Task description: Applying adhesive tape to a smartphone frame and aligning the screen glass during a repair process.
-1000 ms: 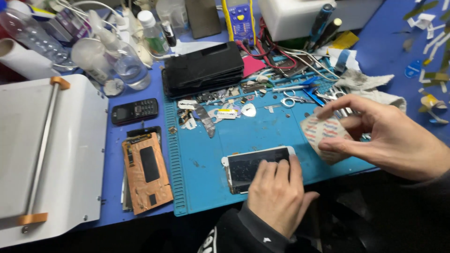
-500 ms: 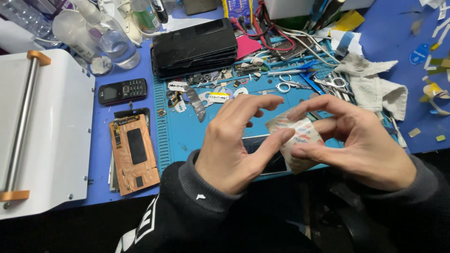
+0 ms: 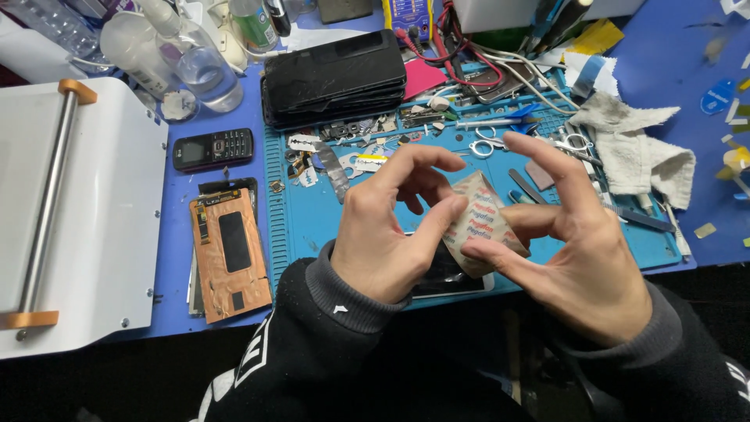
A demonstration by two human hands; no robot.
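Both my hands hold a small flat paper packet (image 3: 478, 221) with printed red and blue marks, above the blue work mat (image 3: 312, 219). My left hand (image 3: 391, 227) pinches its left edge with thumb and fingers. My right hand (image 3: 562, 242) grips its right side between thumb and fingertips. Under my hands lies a smartphone (image 3: 449, 277) with a dark screen, mostly hidden by them.
A copper-coloured phone panel (image 3: 229, 262) and a small black keypad phone (image 3: 212, 148) lie at left. A stack of black screens (image 3: 334, 74) sits behind. Scissors, tweezers and small parts litter the mat's far side. A white machine (image 3: 78, 227) stands far left; a grey cloth (image 3: 641, 152) at right.
My left hand left the smartphone and rose to join my right hand on the packet. The packet now sits between both hands, closer to me.
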